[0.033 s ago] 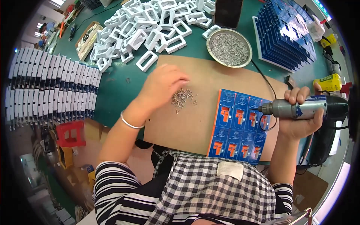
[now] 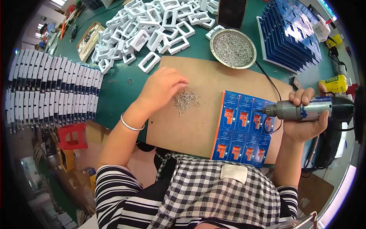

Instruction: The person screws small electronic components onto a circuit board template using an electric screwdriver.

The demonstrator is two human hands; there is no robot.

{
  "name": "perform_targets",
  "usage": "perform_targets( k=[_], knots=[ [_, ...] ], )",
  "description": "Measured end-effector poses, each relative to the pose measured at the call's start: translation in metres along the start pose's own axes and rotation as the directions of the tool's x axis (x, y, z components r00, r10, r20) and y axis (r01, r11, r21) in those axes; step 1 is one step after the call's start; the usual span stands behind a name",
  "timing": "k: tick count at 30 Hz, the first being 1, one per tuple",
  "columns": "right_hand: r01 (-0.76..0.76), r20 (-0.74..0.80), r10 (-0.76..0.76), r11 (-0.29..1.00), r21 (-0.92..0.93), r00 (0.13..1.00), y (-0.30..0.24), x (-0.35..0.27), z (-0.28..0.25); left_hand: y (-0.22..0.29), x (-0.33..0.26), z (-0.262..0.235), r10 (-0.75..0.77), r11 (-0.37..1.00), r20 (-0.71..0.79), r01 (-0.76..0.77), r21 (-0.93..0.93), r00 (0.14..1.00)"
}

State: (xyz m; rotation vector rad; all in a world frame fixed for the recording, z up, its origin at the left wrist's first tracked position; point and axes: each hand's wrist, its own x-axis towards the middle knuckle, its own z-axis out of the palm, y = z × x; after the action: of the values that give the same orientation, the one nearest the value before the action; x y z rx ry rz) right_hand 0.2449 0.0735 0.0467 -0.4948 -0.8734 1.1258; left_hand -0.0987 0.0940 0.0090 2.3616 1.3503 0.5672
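My right hand (image 2: 303, 126) is wrapped round the grey metal body of a power screwdriver (image 2: 305, 110), held level with its tip pointing left. The tip is over a blue printed circuit-board panel (image 2: 237, 130) with repeated units and orange cut-outs, lying on a brown board (image 2: 183, 131). My left hand (image 2: 163, 86) hovers just above a small heap of screws (image 2: 184, 102) on the brown board. Its fingers are bent and pressed together, thumb side hidden; I cannot make out whether a screw is between them. A silver bangle circles that wrist.
A round metal bowl (image 2: 233, 49) full of screws stands behind the brown board. Many white plastic frames (image 2: 148, 61) are heaped at the back left. Blue panels (image 2: 289, 36) are stacked back right; white-and-blue units (image 2: 53, 86) stand in rows at left. A cord loops beside the screwdriver.
My left hand has shifted slightly to the left, beside the screw heap, with its fingers still together. The right hand and the screwdriver have stayed in place.
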Motion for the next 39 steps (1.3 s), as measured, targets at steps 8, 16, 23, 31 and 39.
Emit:
perform_targets(
  k=[8, 16, 23, 31, 39],
  knots=[
    [0.009, -0.021, -0.009, 0.999, -0.032, 1.0, 0.005, -0.001, 0.007, -0.003, 0.0, 0.009, 0.15, 0.97, 0.076, -0.162, 0.179, 0.986],
    [0.015, 0.033, -0.017, 0.998, 0.057, 0.999, 0.002, 0.001, 0.01, 0.017, 0.003, 0.004, 0.093, 0.99, 0.037, -0.097, 0.107, 0.995],
    [-0.011, 0.02, 0.013, 0.996, -0.088, 1.0, 0.005, -0.001, 0.01, 0.084, 0.035, 0.053, 0.205, 0.938, 0.034, -0.187, -0.292, 0.978],
    [0.01, -0.019, -0.012, 0.996, -0.084, 1.0, 0.004, -0.003, 0.003, 0.089, 0.048, 0.067, 0.281, 0.934, 0.016, -0.27, -0.233, 0.959],
    [0.0, 0.014, 0.003, 0.988, -0.157, 1.0, 0.002, -0.003, 0.006, 0.095, 0.052, 0.066, 0.275, 0.949, 0.041, -0.264, -0.172, 0.961]
  ],
)
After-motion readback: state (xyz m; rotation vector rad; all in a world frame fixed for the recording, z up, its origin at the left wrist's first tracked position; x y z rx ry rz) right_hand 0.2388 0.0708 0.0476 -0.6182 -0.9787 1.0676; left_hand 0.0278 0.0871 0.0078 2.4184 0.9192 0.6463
